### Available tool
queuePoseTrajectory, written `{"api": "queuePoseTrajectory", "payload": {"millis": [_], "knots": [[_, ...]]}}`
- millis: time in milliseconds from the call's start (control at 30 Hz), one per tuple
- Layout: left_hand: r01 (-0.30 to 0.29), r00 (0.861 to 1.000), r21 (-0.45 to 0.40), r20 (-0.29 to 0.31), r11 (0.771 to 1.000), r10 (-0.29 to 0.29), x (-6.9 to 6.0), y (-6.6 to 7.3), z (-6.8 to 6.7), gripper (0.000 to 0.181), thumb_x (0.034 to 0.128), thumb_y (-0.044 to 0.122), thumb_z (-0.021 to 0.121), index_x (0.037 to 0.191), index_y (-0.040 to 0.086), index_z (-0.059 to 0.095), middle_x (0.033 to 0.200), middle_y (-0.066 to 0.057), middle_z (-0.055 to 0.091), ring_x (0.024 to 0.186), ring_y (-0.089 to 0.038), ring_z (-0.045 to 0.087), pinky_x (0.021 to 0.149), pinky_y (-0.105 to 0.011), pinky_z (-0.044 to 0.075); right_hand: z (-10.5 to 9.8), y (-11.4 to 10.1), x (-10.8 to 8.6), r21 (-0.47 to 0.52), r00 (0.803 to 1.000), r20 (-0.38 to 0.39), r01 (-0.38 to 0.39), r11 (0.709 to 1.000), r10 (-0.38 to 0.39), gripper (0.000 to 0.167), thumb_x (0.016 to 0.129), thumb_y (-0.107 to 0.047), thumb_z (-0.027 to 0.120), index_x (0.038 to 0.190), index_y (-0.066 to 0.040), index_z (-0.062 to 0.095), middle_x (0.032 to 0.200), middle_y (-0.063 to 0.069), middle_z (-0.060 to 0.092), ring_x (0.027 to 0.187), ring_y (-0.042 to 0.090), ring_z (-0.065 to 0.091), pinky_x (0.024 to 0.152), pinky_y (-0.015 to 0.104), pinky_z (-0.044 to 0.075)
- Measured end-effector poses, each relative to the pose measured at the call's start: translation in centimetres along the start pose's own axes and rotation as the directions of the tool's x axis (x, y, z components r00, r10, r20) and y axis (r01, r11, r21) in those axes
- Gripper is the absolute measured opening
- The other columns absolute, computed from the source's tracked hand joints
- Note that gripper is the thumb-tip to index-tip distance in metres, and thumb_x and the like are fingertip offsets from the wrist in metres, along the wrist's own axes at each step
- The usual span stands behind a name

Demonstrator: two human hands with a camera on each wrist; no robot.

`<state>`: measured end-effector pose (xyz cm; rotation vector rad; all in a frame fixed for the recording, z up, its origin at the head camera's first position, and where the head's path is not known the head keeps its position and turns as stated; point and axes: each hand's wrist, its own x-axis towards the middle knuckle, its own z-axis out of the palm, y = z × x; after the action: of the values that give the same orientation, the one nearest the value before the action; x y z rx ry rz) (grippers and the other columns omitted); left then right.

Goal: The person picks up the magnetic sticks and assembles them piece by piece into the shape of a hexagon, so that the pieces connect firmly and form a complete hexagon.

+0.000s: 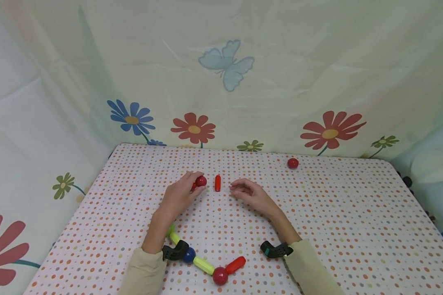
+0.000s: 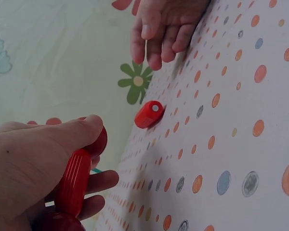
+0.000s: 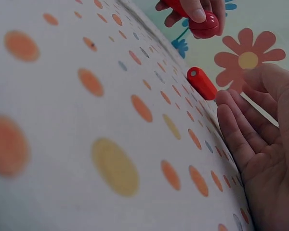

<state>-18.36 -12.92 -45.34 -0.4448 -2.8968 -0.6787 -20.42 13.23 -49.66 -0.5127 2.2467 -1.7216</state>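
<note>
My left hand (image 1: pixel 177 196) grips a ridged red rod (image 2: pixel 73 185) with a red ball (image 1: pixel 201 181) at its far end, under the thumb. Another red ball (image 2: pixel 60 223) sits at the rod's lower end, partly cut off in the left wrist view. Between the two hands a loose red rod (image 1: pixel 217 183) lies on the table, a small silver disc showing on its end. To the right of that rod is my right hand (image 1: pixel 256 198), holding nothing, its fingers loosely bent and apart from the rod.
Near the front lies a joined chain: a red rod (image 1: pixel 236 265), a red ball (image 1: pixel 220 276), a yellow-green rod (image 1: pixel 204 265), a blue ball (image 1: pixel 189 255) and more, partly behind the left forearm. A single red ball (image 1: pixel 293 163) rests toward the back of the dotted tablecloth (image 1: pixel 336 205).
</note>
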Motion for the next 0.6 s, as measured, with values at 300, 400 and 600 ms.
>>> {"api": "queuePoseTrajectory", "payload": {"millis": [300, 400, 600], "knots": [[0.005, 1.000, -0.029, 0.010, 1.000, -0.005, 0.1, 0.2, 0.1, 0.046, 0.0923, 0.030, 0.066, 0.135, 0.019, 0.053, 0.127, -0.006, 0.060, 0.102, -0.020, 0.063, 0.082, -0.038, 0.056, 0.4, -0.1, 0.4, -0.132, 0.997, -0.022, 0.076, 0.988, -0.080, 0.038, 0.094, -0.018, 0.063, 0.130, -0.007, 0.056, 0.127, 0.014, 0.061, 0.115, 0.027, 0.060, 0.090, 0.022, 0.048], [0.020, 0.999, -0.068, 0.030, 0.997, -0.018, 0.1, 0.3, 0.1, 0.047, 0.0929, 0.030, 0.065, 0.136, 0.020, 0.052, 0.126, -0.003, 0.061, 0.102, -0.018, 0.063, 0.082, -0.038, 0.056, 0.9, -0.1, 1.0, -0.228, 0.987, -0.027, 0.149, 0.962, -0.160, 0.041, 0.094, -0.017, 0.064, 0.133, -0.010, 0.056, 0.132, 0.013, 0.056, 0.116, 0.029, 0.058, 0.089, 0.028, 0.049], [0.028, 0.996, -0.118, 0.083, 0.993, -0.018, 0.0, 0.5, 0.4, 0.048, 0.0943, 0.032, 0.063, 0.139, 0.021, 0.050, 0.131, -0.003, 0.059, 0.109, -0.019, 0.062, 0.087, -0.039, 0.054, 2.3, -0.1, 2.1, -0.469, 0.965, 0.065, 0.253, 0.846, -0.253, 0.046, 0.092, -0.018, 0.063, 0.137, -0.016, 0.055, 0.152, 0.014, 0.038, 0.128, 0.035, 0.045, 0.101, 0.054, 0.042]]}}
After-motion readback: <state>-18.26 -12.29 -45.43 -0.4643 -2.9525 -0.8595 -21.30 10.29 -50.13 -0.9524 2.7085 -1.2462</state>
